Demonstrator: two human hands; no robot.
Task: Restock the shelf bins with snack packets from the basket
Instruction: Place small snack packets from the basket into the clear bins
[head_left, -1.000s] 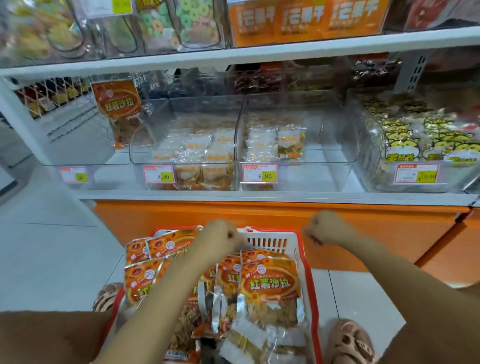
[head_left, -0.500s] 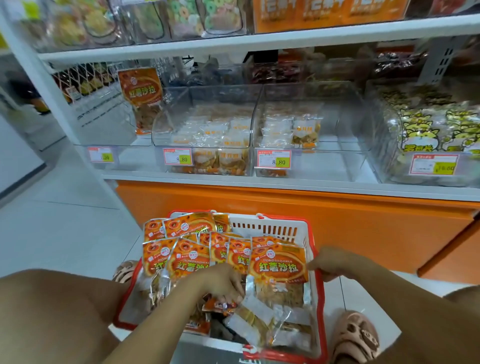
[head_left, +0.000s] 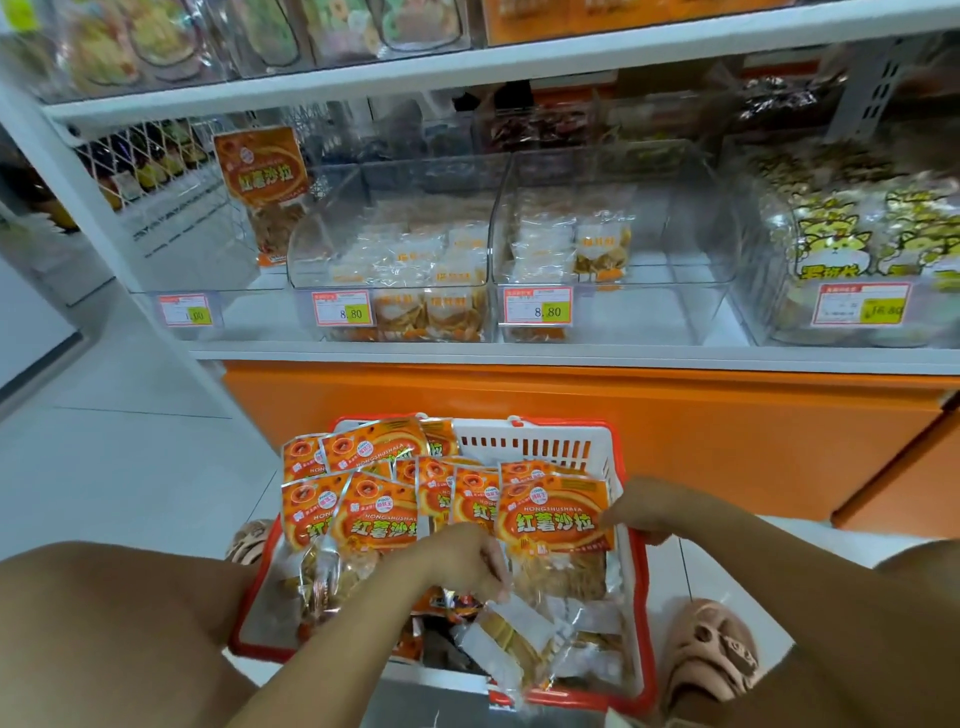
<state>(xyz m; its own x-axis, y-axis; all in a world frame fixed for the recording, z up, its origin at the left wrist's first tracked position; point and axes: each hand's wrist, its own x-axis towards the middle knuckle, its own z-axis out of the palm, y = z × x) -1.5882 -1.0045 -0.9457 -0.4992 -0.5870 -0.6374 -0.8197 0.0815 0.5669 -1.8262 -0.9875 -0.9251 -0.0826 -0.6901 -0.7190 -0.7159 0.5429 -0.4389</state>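
A red-rimmed white basket (head_left: 524, 448) stands on the floor below the shelf, full of orange snack packets (head_left: 384, 519). My left hand (head_left: 462, 558) reaches down into the basket's middle, its fingers curled around a packet among the pile. At the basket's right rim my right hand (head_left: 641, 512) curls over the edge, one fingertip touching the front orange packet (head_left: 553, 517). On the shelf, the clear left bin (head_left: 192, 244) holds one upright orange packet (head_left: 262, 182). The two middle bins (head_left: 395, 218) (head_left: 670, 228) hold small pale packets.
A bin of yellow cat-print packets (head_left: 852, 244) is at the shelf's right. Price tags (head_left: 343, 307) line the shelf front above an orange base (head_left: 571, 405). My sandalled feet (head_left: 711, 649) and knees flank the basket. White floor tiles (head_left: 130, 457) lie to the left.
Both hands dropped from fists above the basket. The left hand went into the packets; the right hand came down onto the basket's right rim. The view moved closer.
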